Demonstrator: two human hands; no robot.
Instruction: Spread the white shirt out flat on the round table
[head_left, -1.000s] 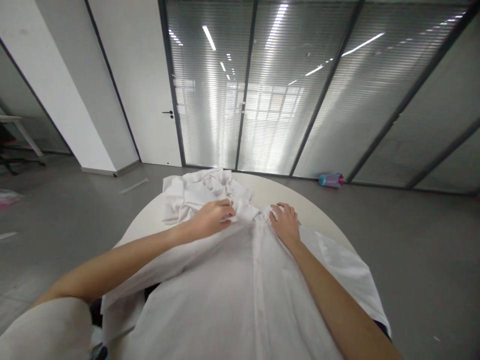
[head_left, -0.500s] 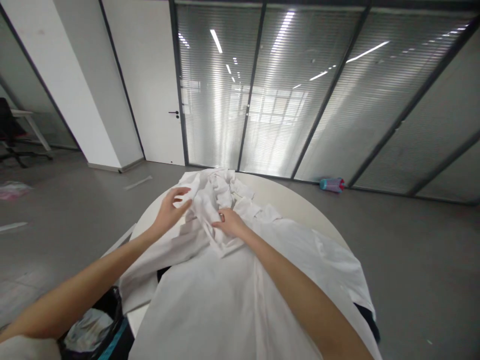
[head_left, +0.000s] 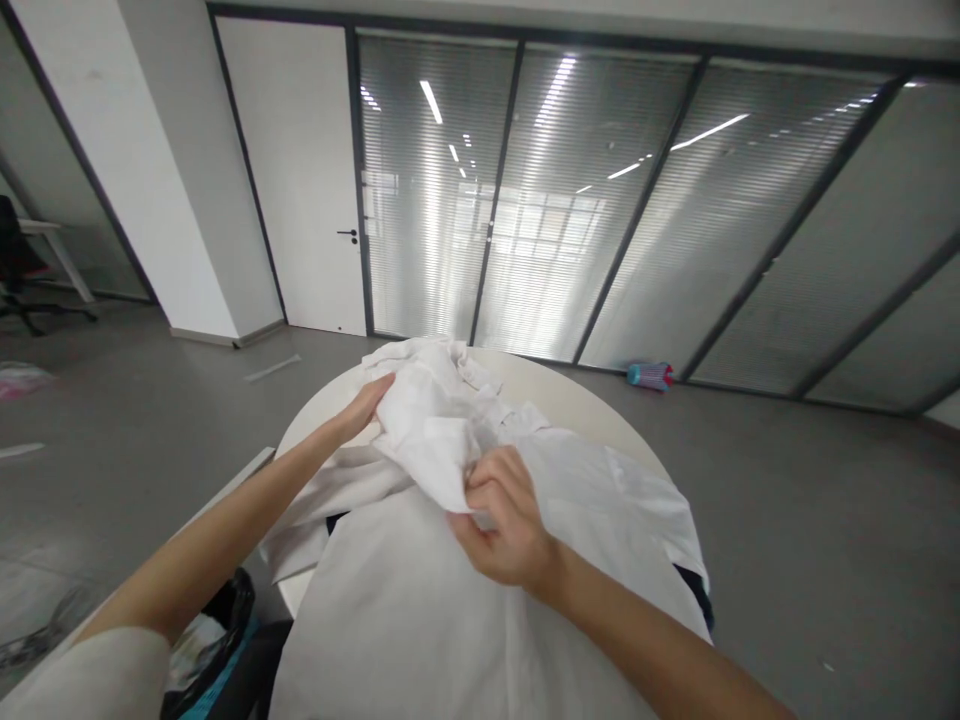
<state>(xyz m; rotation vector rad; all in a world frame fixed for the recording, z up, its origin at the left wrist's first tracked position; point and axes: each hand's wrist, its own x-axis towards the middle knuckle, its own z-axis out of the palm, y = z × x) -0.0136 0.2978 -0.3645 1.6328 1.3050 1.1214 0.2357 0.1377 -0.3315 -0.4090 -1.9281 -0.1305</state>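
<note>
left of a round table point(head_left: 555, 385), a dark chair point(head_left: 19, 265) stands by a desk point(head_left: 41, 230), well apart from the work; nearer, a black-lined bin point(head_left: 206, 640) sits against the table's left side. beyond the table, a white door point(head_left: 300, 170) appears closed beside a glass wall point(head_left: 555, 220).

at the table's left edge, a person's left hand point(head_left: 365, 405) meets the left flank of a bunched white cloth point(head_left: 424, 405); its fingertips are partly hidden, and whether they grip or merely press cannot be told. the cloth lies on the table's far left part, directly right of those fingers, its long axis slanting from the table's far side toward the person and rightward.

over the middle of the table, the right hand point(head_left: 499, 515) pinches the cloth's near corner between thumb and curled fingers, so the bulk lies away and to the left of that grasp. both hands are at the cloth, but the right is the nearer to its low end. under this corner, a white shirt point(head_left: 405, 610) spreads across the table and hangs over its near edge.

right of the table, on the floor by the glass, lies a blue-and-red cylinder point(head_left: 649, 376).

compared with half a second earlier, the right hand sits closer to the table's near side, and the cloth, loosely creased then, now looks smoother between the hands.
</note>
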